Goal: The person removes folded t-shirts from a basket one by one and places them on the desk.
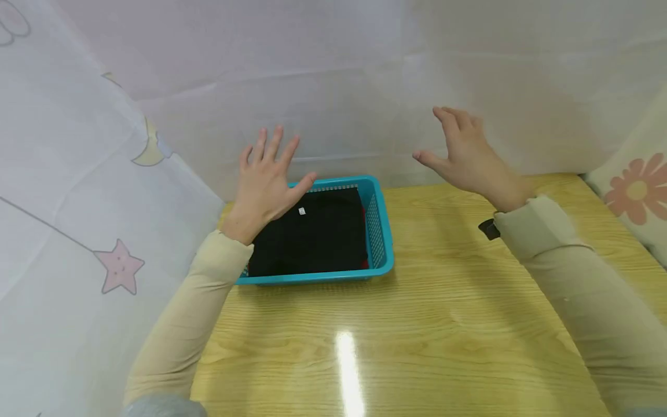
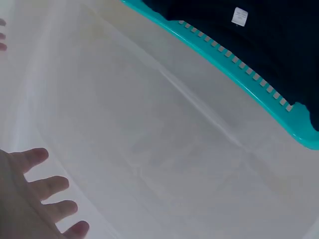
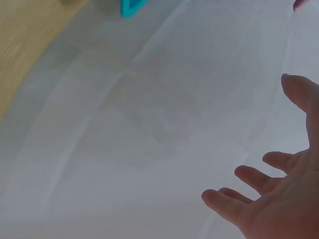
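Observation:
A blue plastic basket [image 1: 387, 231] with lattice sides stands at the back left of the table. Folded black cloth [image 1: 318, 237] with a small white label [image 1: 301, 211] fills most of it, and a bit of red fabric [image 1: 364, 264] peeks out at its right edge. My left hand [image 1: 266, 188] is raised with fingers spread, overlapping the basket's left part in the head view and holding nothing. To the right of the basket my right hand [image 1: 466, 153] hovers in the air, fingers extended and thumb apart, also holding nothing.
The wooden table [image 1: 417, 336] spreads out in front of and right of the basket. Pale sheeting [image 1: 333, 116] hangs behind it, with printed cloth [image 1: 68, 231] along the left and a flower-patterned cloth [image 1: 637, 191] on the right. A black strap end [image 1: 488, 229] sticks out near the right cuff.

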The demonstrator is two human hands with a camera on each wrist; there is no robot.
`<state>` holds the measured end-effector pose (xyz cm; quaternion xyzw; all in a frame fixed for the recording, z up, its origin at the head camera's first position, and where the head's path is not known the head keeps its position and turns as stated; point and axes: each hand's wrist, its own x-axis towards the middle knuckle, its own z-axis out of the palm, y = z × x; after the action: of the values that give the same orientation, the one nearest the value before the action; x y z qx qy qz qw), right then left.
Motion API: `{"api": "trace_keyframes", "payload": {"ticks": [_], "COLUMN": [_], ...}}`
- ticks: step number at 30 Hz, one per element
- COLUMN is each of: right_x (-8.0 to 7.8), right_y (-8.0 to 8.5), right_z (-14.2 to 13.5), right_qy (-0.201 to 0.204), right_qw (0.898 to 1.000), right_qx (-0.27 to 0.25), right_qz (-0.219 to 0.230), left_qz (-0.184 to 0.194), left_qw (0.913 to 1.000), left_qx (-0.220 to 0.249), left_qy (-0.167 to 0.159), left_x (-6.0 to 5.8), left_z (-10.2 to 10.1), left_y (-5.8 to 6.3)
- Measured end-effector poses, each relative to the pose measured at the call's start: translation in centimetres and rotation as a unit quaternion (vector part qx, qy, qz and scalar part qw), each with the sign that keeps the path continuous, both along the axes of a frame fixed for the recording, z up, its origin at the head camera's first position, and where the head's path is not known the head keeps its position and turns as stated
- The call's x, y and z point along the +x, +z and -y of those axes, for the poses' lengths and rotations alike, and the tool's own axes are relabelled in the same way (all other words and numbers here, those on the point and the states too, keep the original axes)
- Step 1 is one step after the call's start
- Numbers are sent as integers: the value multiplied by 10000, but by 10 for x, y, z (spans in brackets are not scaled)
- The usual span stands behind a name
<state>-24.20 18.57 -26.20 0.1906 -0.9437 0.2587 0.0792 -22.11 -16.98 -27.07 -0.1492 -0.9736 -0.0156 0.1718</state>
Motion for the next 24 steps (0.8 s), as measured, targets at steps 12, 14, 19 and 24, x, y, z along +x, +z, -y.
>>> {"api": "trace_keyframes", "payload": {"ticks": [12, 14, 19, 24], "right_x": [23, 28, 39, 49], "right_y": [-43, -55, -82, -106], "right_z": [46, 55, 80, 103], "right_qy": [582, 631, 729, 871], "right_qw": [9946, 9932, 9849, 9784], "right_qx": [-791, -817, -930, -908], "right_qz": [333, 533, 1262, 1639], "left_qz": [-74, -89, 517, 1684], "left_qw": [9892, 9899, 9889, 9719], "left_qx": [1448, 1397, 1373, 1424], "left_qy": [-191, -207, 244, 822], "left_x": [36, 39, 44, 51], "left_z": [34, 39, 48, 51], "left_y": [-29, -40, -68, -91]}}
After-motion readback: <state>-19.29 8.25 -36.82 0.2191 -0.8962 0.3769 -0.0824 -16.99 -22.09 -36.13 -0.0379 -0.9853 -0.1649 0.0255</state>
